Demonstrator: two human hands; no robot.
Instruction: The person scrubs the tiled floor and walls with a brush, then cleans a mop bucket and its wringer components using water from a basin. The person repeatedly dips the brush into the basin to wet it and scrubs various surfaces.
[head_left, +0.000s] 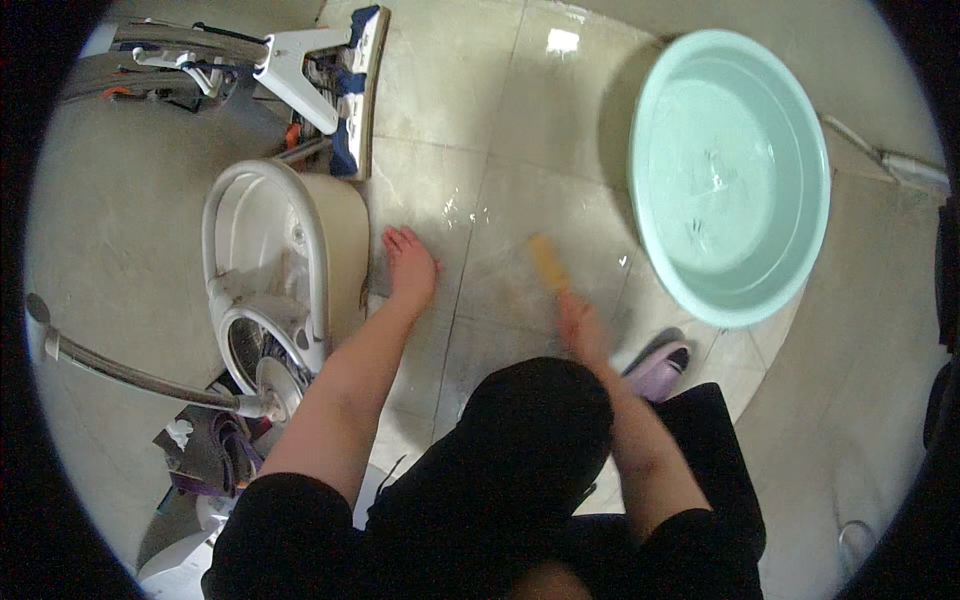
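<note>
My right hand (581, 326) grips a yellowish brush-like tool (549, 262), held low over the wet floor tiles (499, 225). The tool is blurred, so its exact kind cannot be told. Beside the off-white mop bucket (341, 247), my left hand (412, 270) holds nothing, its fingers somewhat spread. Whether that hand touches the floor is unclear. To the right of my right hand stands a large pale-green plastic basin (720, 187) with clear water in it.
A spin mop handle (150, 375) leans out of the bucket's wringer. Flat sponge mops (364, 97) hang at the upper left. Folded cloths or mats (214, 450) lie below the bucket. A slipper on my foot (660, 371) shows near the basin.
</note>
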